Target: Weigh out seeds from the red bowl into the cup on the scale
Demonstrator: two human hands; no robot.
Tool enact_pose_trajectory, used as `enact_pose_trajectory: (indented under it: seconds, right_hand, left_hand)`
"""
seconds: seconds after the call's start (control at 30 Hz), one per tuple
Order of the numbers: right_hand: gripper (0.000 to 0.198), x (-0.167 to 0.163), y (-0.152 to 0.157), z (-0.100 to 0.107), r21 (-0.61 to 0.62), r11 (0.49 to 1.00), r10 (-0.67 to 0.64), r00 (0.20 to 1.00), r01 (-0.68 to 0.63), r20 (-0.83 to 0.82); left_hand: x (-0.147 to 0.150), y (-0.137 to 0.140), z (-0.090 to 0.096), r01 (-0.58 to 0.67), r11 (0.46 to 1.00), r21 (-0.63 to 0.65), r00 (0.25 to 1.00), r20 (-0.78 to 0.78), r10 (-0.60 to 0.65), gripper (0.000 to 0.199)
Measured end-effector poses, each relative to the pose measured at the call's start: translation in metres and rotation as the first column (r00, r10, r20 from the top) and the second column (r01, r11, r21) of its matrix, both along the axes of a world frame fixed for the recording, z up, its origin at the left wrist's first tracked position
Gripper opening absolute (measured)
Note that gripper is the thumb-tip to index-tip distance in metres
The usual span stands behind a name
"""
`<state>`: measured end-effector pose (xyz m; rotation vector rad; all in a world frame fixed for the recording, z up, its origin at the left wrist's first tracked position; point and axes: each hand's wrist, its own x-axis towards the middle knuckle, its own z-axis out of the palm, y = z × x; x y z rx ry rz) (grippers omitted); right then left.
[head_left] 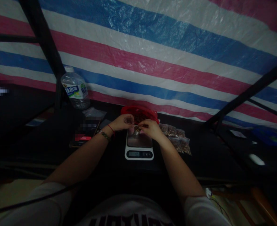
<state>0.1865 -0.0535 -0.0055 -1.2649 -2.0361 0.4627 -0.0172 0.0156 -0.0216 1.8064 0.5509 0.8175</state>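
Between my two hands sits a small clear bag [137, 128] with brownish bits in it, held just above the back edge of the kitchen scale [139, 147]. My left hand [122, 122] pinches the bag's upper left side, fingers curled in close around it; something small and roundish shows at my fingertips, too dim to make out. My right hand [152, 128] closes on the bag's right edge, thumb and fingers narrowed together on the plastic. Both grips are tight and small, meeting over the bag's mouth.

The scale lies flat on the dark table [58, 141] straight in front of me, its steel plate toward the hands and its display [133, 153] toward my body; I cannot read the figures. Just behind my hands stands a red bowl [139, 112] with dark brown contents. To the right of the scale, near my right wrist, lie two filled clear packets [179, 141], one overlapping the other. To the left of my left wrist rests a flat pile of empty bags and a dark card [88, 131]. Farther left and back stands a water bottle [75, 89], upright beside a black pole [43, 40]. A striped tarp [166, 50] in red, white and blue hangs behind everything.
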Motion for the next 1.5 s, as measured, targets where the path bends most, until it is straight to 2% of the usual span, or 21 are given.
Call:
enact_pose_trajectory:
  seconds: [0.3,0.47,0.57,0.63,0.73,0.8,0.93,1.03,1.1,1.23,1.4,1.5]
  right_hand:
    - [0.012,-0.001,-0.002,0.000,0.077,0.995,0.063,0.998,-0.062,-0.003]
    - [0.012,-0.002,-0.004,-0.004,0.108,0.994,0.007,0.996,0.003,-0.085]
    - [0.012,0.001,-0.001,-0.004,0.107,0.993,-0.043,0.990,0.058,-0.135]
    - [0.014,0.005,0.005,-0.003,0.085,0.986,-0.127,0.981,0.141,-0.148]
    - [0.024,0.011,0.021,0.001,0.063,0.959,-0.270,0.960,0.275,-0.077]
    - [0.033,0.012,0.030,0.006,0.067,0.958,-0.280,0.960,0.279,0.000]
    - [0.025,-0.002,0.041,0.022,0.070,0.985,-0.159,0.987,0.159,0.006]
    - [0.021,-0.025,0.047,0.035,-0.018,0.998,0.062,0.998,-0.062,-0.003]
    - [0.020,-0.039,0.052,0.042,-0.097,0.984,0.153,0.986,-0.146,0.063]
    - [0.022,-0.058,0.061,0.050,-0.261,0.958,0.196,0.939,-0.122,0.281]
    - [0.011,-0.061,0.066,0.054,-0.228,0.969,0.180,0.895,-0.091,0.409]
    - [0.011,-0.058,0.065,0.055,-0.233,0.962,0.223,0.904,-0.144,0.365]
  left_hand:
    - [0.002,0.000,-0.005,0.011,1.000,-0.012,1.000,-0.021,-0.012,0.029]
    - [0.002,0.001,-0.008,0.031,0.999,-0.015,0.999,-0.042,-0.031,0.032]
    - [0.001,0.004,-0.010,-0.010,1.000,0.013,0.999,-0.039,0.011,0.030]
    - [0.000,0.005,-0.011,-0.050,0.998,0.036,0.998,-0.031,0.052,0.029]
    - [0.001,0.006,-0.012,-0.154,0.986,0.066,0.988,0.016,0.153,0.033]
    - [0.000,0.007,-0.012,-0.254,0.961,0.108,0.967,0.052,0.250,0.039]
    - [-0.001,0.010,-0.012,-0.434,0.863,0.259,0.897,0.041,0.439,0.042]
    - [0.000,0.009,-0.012,-0.480,0.813,0.329,0.859,-0.010,0.511,0.035]
    - [0.001,0.008,-0.011,-0.497,0.784,0.370,0.842,-0.012,0.540,0.031]
    - [0.005,0.005,-0.010,-0.495,0.730,0.471,0.821,-0.021,0.570,0.031]
    - [0.008,0.002,-0.009,-0.453,0.737,0.502,0.838,-0.042,0.544,0.054]
    - [0.008,0.002,-0.011,-0.463,0.739,0.490,0.841,-0.019,0.540,0.059]
